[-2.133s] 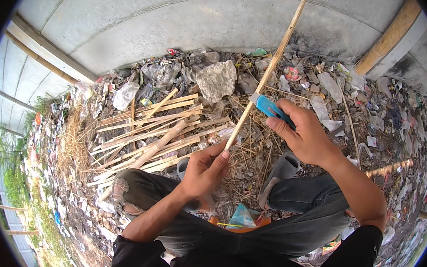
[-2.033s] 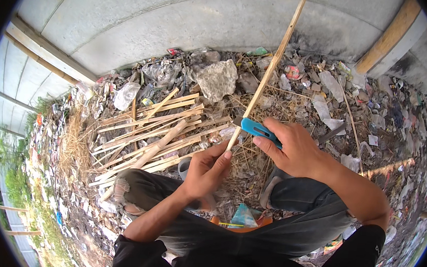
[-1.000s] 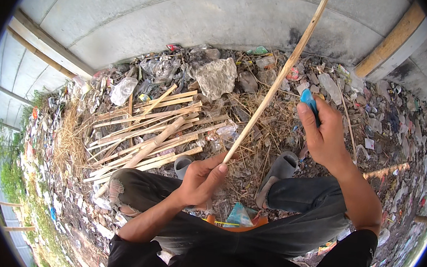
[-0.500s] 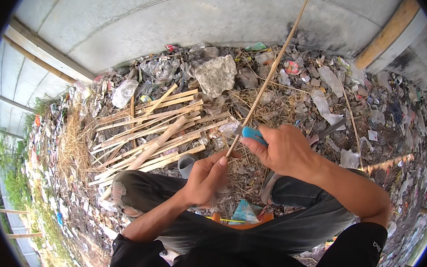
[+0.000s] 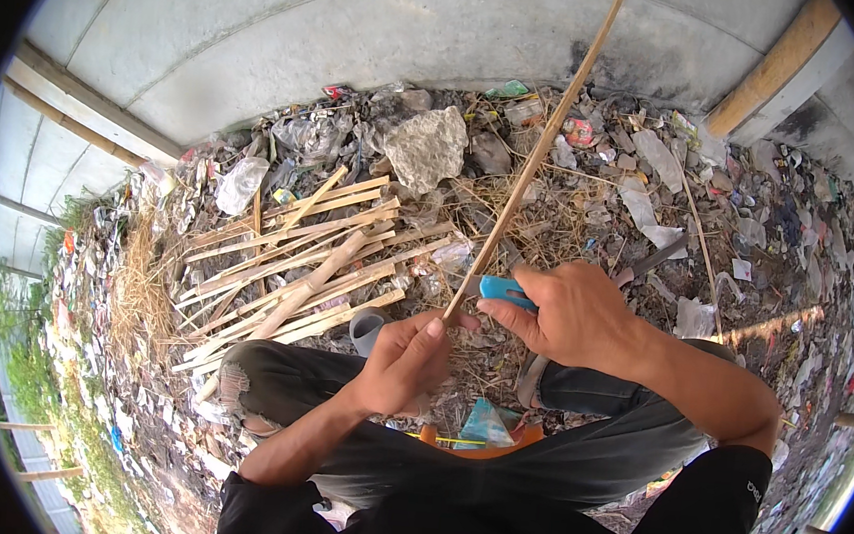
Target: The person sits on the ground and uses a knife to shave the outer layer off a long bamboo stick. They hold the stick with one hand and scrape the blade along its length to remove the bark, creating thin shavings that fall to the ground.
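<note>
My left hand (image 5: 404,364) is closed round the lower end of a long, thin bamboo strip (image 5: 535,165). From there the strip slants up and away to the right, past the top edge of the view. In my closed right hand (image 5: 584,315) is a blue-handled cutter knife (image 5: 505,291). Its blade lies against the strip just above my left hand, partly hidden by it. Left of my hands a pile of split bamboo strips (image 5: 317,268) lies on the ground. A grey cylindrical piece (image 5: 367,331), open at one end, rests beside my left knee.
A large pale rock (image 5: 426,150) lies before the concrete wall (image 5: 365,31). Litter and dry straw cover the ground. A dark-bladed knife (image 5: 653,260) lies beyond my right wrist. Something orange (image 5: 493,451) with a blue piece of plastic (image 5: 491,423) sits between my legs.
The cutter knife has slid down the bamboo strip, closer to my left hand. The strip now shows a broader face and has tilted slightly.
</note>
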The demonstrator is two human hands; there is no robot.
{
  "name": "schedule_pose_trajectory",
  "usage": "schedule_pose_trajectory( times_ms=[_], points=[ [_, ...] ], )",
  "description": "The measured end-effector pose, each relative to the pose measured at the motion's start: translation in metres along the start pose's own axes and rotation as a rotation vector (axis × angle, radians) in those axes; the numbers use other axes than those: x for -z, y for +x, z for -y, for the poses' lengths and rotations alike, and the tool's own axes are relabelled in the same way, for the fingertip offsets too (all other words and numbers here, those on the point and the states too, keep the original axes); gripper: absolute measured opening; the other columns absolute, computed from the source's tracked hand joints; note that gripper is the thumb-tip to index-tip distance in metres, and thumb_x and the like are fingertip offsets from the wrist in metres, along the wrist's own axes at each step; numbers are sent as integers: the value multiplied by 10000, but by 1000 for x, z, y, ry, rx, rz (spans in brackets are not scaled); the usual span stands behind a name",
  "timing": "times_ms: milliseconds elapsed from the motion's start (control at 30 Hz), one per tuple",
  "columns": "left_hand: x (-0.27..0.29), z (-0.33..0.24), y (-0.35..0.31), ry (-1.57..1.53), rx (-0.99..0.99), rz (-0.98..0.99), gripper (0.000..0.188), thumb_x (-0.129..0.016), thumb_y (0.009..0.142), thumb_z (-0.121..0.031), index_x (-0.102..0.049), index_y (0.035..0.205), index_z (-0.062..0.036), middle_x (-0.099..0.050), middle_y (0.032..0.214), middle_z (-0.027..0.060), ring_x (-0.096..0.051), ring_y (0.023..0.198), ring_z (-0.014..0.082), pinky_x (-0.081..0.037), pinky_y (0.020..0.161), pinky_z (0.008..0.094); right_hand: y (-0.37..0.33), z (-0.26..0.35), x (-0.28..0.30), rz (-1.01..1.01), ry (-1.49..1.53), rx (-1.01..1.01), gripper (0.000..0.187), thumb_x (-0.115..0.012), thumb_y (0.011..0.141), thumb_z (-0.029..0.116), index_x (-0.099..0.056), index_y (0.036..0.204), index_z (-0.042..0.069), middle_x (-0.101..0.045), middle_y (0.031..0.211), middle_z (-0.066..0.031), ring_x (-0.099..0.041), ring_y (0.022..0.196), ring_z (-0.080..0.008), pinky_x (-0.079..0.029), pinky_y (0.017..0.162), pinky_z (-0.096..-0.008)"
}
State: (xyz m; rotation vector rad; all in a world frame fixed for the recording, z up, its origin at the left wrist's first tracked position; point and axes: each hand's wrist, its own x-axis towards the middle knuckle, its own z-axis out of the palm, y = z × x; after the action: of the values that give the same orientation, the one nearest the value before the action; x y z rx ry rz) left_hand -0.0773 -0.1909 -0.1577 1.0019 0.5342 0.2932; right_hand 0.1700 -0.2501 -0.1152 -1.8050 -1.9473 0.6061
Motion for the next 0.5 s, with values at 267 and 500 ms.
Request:
schedule_pose_trajectory(
  times_ms=[267, 500],
  points=[
    [0, 4, -1, 28, 7, 14, 432, -368, 1131, -298, -519, 1354, 41, -366, 639, -92, -318, 512, 14, -282, 490, 221, -2, -2, 10, 54, -57, -53, 557, -574, 993, 529, -653, 794, 14, -599, 548, -204, -648, 546, -422, -506, 522, -520],
    [-3, 19, -8, 281, -42, -89, 452, -428, 1118, -312, -548, 1354, 54, -393, 613, -74, -356, 505, 20, -296, 481, 208, 30, -43, 31, -128, 52, -159, 612, -521, 1032, 516, -637, 738, -9, -559, 537, -200, -614, 532, -399, -463, 519, -503]
  ],
)
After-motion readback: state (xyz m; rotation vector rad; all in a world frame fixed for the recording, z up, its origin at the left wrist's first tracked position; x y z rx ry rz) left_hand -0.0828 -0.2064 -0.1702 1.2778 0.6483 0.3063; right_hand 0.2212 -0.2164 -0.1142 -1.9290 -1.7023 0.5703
